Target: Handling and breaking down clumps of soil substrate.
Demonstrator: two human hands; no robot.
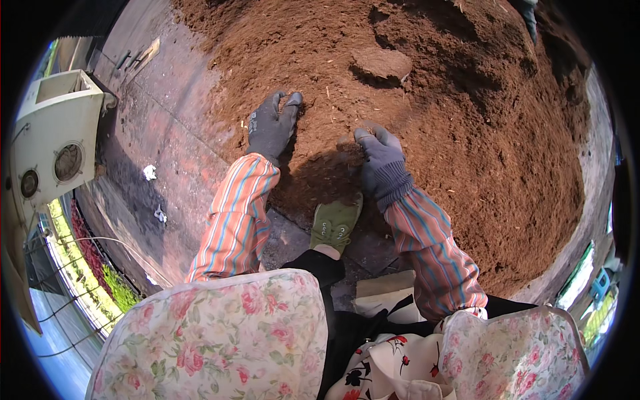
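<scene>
A broad heap of loose brown fibrous growing medium, resembling coco peat (pixel 320 75), spreads before me. My left hand (pixel 272 125), in a dark grey work glove, rests at the heap's near left edge. Its thumb and fingers are apart, with nothing seen between them. Opposite it, my right hand (pixel 382 160) wears a similar grey glove with a ribbed cuff. Those fingers curl down at the medium, and whether they grip any is hidden. Between both hands lies a shaded mound (pixel 325 177) of the same material, against the toe of my green canvas shoe (pixel 336 224).
A compressed chunk (pixel 382 65) sits on the heap. At left stands a pale machine housing (pixel 55 135) with round openings. White scraps (pixel 150 172) and a flat board (pixel 142 60) lie on the stained floor (pixel 180 130). Another person's gloved hand (pixel 529 20) shows at the top right.
</scene>
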